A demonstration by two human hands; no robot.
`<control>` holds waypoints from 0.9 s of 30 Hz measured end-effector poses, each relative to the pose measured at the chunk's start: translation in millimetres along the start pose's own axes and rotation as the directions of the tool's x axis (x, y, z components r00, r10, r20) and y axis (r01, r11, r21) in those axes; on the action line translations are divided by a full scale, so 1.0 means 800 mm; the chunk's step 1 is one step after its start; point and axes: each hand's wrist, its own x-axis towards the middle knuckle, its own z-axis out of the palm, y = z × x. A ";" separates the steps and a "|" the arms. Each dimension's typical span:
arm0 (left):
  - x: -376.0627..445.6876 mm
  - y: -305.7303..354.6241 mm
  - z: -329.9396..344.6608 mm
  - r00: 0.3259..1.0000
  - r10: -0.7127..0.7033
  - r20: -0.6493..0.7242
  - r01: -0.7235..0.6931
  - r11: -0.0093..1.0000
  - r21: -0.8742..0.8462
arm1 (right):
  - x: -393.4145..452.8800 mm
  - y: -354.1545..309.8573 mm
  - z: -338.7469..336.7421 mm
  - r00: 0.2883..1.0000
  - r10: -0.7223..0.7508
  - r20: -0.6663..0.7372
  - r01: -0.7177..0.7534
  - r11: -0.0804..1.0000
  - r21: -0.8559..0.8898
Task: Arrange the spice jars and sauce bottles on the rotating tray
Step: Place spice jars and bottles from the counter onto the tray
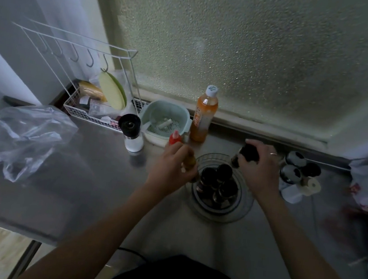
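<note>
Head view, looking down at a steel counter [94,174] below a frosted window [248,54].

Left hand [172,163]: curling shut around a red-capped bottle [175,137], holding it tilted at the left edge of the clear rotating tray [242,213].

Right hand [260,167]: closing from above over a dark-capped jar [246,153], gripping it just beyond the tray's far right edge; whether lifted or touching the counter, cannot tell.

Standing upright and clustered together on the tray: three dark-lidded spice jars [218,179].

Waiting on the counter right of the tray: more dark-lidded jars [296,168], packed close, with a white container [298,190] lying beside them.

Standing near the window sill: a tall orange bottle [204,114] with a white cap, just beside a pale green strainer basket [165,120].

Sitting left of the basket: a black-topped grinder [131,131], then a white wire rack [94,104], and a crumpled clear plastic bag [17,138] lying well apart at far left.
</note>
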 end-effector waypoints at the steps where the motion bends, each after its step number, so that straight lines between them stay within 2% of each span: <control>1: 0.002 0.003 0.004 1.000 0.010 0.021 -0.010 1.000 0.003 | -0.002 0.007 0.004 0.996 0.032 0.078 -0.032 0.999 -0.008; 4: 0.006 0.003 0.013 0.996 0.030 0.082 -0.033 0.999 0.037 | -0.012 0.021 0.014 0.958 0.144 0.246 -0.144 0.989 -0.020; 6: 0.005 -0.002 0.017 0.993 0.033 0.116 -0.040 0.997 0.059 | -0.020 0.026 0.020 0.942 0.167 0.292 -0.166 0.986 -0.030; 13: 0.013 -0.004 0.028 0.984 0.007 0.180 -0.011 1.000 0.025 | -0.029 0.030 0.018 0.943 0.124 0.309 -0.128 0.992 -0.009; 17: 0.021 0.001 0.037 0.985 -0.030 0.168 0.036 0.999 -0.029 | -0.030 0.031 0.015 0.941 0.128 0.313 -0.142 0.990 0.024; 22: 0.028 -0.003 0.047 0.954 -0.052 0.294 0.063 0.998 -0.031 | -0.032 0.031 0.014 0.919 0.146 0.366 -0.176 0.983 0.048; 27: 0.033 -0.005 0.045 0.942 -0.023 0.335 0.053 0.995 -0.080 | -0.037 0.032 0.014 0.894 0.157 0.419 -0.208 0.975 0.079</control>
